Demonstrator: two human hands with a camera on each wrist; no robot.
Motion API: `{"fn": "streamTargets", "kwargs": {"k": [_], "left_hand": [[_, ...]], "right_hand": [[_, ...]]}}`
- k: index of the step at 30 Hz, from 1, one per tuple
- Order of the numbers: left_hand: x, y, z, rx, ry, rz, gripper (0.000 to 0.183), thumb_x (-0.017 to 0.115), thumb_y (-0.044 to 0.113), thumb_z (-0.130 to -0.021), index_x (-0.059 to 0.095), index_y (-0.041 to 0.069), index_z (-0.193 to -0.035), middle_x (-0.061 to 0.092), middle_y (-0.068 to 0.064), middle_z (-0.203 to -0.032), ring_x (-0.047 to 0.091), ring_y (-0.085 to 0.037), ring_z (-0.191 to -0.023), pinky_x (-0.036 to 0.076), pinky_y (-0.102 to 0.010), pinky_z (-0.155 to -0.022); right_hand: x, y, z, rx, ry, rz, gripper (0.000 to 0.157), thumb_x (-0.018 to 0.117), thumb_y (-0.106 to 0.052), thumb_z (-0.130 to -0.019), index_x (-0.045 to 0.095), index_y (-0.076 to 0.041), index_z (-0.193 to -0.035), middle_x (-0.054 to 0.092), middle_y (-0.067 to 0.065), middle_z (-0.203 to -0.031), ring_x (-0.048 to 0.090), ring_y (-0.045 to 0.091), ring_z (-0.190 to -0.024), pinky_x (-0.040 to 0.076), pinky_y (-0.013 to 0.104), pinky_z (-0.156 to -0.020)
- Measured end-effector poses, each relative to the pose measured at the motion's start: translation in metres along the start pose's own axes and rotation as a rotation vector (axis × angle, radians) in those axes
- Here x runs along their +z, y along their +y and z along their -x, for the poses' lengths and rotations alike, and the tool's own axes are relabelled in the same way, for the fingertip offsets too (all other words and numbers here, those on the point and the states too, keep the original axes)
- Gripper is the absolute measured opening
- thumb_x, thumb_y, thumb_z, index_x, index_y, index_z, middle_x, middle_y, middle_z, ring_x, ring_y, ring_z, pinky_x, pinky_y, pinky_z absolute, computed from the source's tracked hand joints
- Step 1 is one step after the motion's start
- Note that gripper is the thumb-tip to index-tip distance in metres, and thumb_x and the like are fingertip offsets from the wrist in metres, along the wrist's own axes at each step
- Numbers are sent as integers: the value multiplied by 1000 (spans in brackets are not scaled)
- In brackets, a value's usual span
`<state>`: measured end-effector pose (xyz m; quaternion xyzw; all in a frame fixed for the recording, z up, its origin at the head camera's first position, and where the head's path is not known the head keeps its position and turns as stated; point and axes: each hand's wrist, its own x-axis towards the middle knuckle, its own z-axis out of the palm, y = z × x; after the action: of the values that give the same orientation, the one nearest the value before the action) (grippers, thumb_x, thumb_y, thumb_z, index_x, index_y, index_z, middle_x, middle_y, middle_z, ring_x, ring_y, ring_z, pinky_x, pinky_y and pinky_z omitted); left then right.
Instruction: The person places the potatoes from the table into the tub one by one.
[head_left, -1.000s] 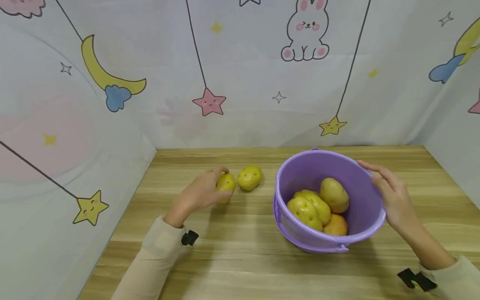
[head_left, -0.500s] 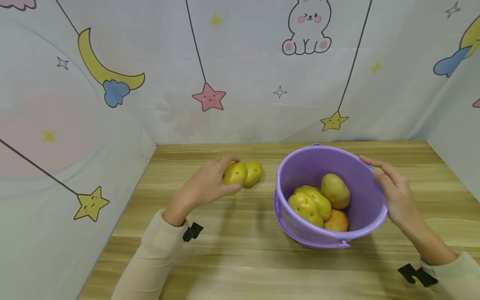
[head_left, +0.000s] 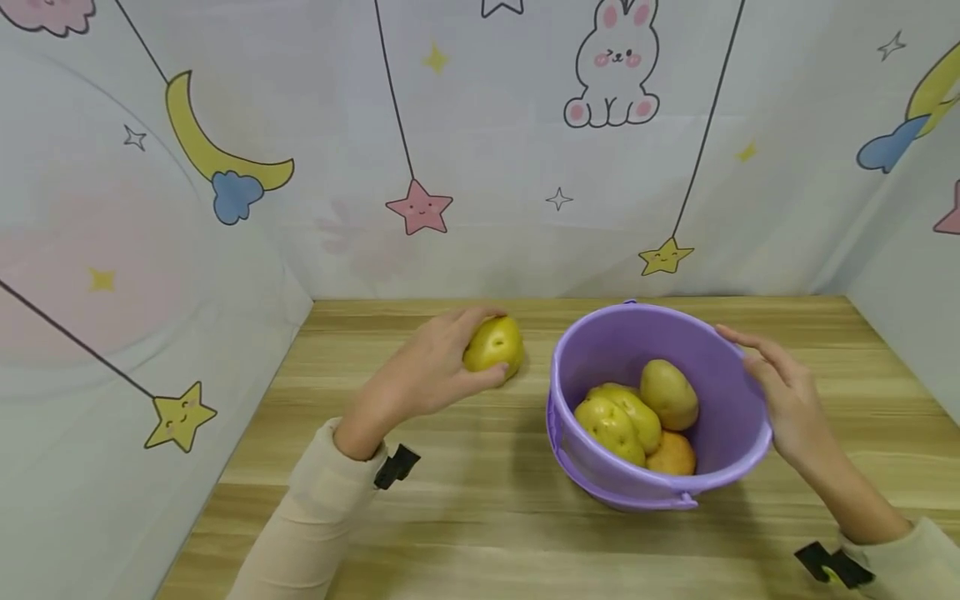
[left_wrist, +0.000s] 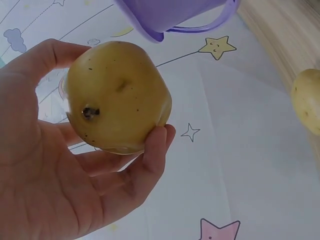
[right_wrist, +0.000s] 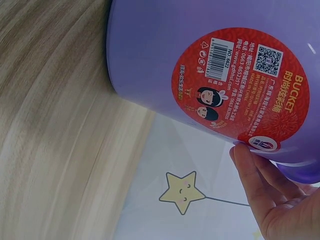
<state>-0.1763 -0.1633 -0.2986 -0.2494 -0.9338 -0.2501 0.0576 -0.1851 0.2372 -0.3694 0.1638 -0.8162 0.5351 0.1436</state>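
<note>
My left hand [head_left: 431, 367] grips a yellow potato [left_wrist: 117, 97], thumb and fingers curled round its sides above the table. A second potato [left_wrist: 307, 100] lies on the table; in the head view the held one covers it. A purple bucket [head_left: 731, 392] stands right of the left hand with several yellow potatoes [head_left: 611, 429] and a round orange-brown item [head_left: 672, 454] inside. My right hand [head_left: 791, 408] holds the bucket at its right rim, with fingers against the outer wall near a red label [right_wrist: 240, 85] in the right wrist view.
The wood-patterned table [head_left: 465, 533] runs back to a white cloth backdrop [head_left: 495, 150] printed with stars, moons and a rabbit. Cloth walls also stand at both sides. The bucket's purple handle [head_left: 630, 500] hangs down along its near side.
My left hand has lifted its potato from the table and carried it rightwards, over the second potato. The right hand and the bucket have stayed in place.
</note>
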Motion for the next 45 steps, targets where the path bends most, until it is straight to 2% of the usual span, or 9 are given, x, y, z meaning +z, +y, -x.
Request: {"fn": "streamTargets", "kwargs": {"k": [4, 11, 15, 19, 23, 29, 32, 38, 45], "left_hand": [[-1, 9, -3, 16, 13, 11, 60, 64, 43, -88, 51, 16, -140, 59, 1, -120, 53, -18, -93, 47, -35, -73], [-4, 23, -10, 60, 15, 52, 58, 64, 41, -89, 50, 18, -140, 58, 4, -115, 53, -14, -88, 49, -31, -68], [-2, 30, -17, 104, 19, 70, 57, 64, 40, -89, 50, 19, -140, 57, 5, -114, 53, -13, -88, 50, -30, -67], [3, 36, -26, 146, -10, 103, 57, 64, 39, -90, 50, 16, -140, 57, 4, -119, 53, -10, -89, 50, -27, -70], [8, 41, -33, 153, -52, 131, 58, 63, 39, -90, 49, 16, -142, 56, 3, -124, 53, -9, -90, 50, -25, -69], [9, 49, -34, 162, -46, 158, 59, 67, 35, -90, 48, 17, -143, 57, 2, -118, 55, -10, -86, 51, -24, -67], [10, 53, -35, 167, -52, 147, 61, 67, 36, -90, 47, 17, -144, 56, 0, -121, 54, -10, -90, 50, -24, -68], [17, 60, -40, 191, -70, 127, 61, 68, 37, -89, 47, 18, -144, 55, -3, -122, 54, -12, -92, 50, -22, -67], [24, 66, -44, 250, -64, 28, 65, 69, 38, -88, 47, 17, -145, 55, -6, -133, 54, -12, -102, 48, -22, -75]], "right_hand": [[0, 1, 0, 2, 1, 7, 38, 39, -11, -107, 61, -13, -137, 60, -19, -131, 63, -2, -97, 52, 15, -72], [1, -1, 2, 1, 0, 17, 38, 38, -10, -107, 59, -5, -137, 59, -20, -132, 60, -3, -104, 50, 12, -76], [1, -1, 2, -8, 8, 8, 37, 38, -10, -107, 60, -7, -137, 60, -19, -132, 62, -2, -101, 51, 13, -75], [0, -1, 4, -2, 17, 21, 37, 38, -10, -107, 60, -4, -136, 60, -19, -131, 59, -3, -106, 48, 11, -78], [0, -1, 9, 10, 9, 29, 38, 37, -11, -107, 58, 1, -136, 59, -20, -132, 59, -3, -105, 49, 12, -77], [2, -2, 6, 4, 9, 33, 37, 39, -14, -108, 59, -5, -138, 60, -17, -133, 62, -2, -100, 51, 14, -73], [2, -1, 4, -5, 10, 18, 37, 39, -13, -107, 60, -6, -137, 60, -16, -133, 62, -2, -102, 51, 14, -74], [2, 0, 4, -14, 8, 17, 37, 38, -10, -107, 59, 0, -136, 60, -18, -132, 61, -2, -103, 50, 13, -75], [2, -1, 4, -14, 5, 11, 37, 38, -11, -107, 59, -1, -136, 60, -18, -132, 61, -2, -103, 51, 13, -75]]}}
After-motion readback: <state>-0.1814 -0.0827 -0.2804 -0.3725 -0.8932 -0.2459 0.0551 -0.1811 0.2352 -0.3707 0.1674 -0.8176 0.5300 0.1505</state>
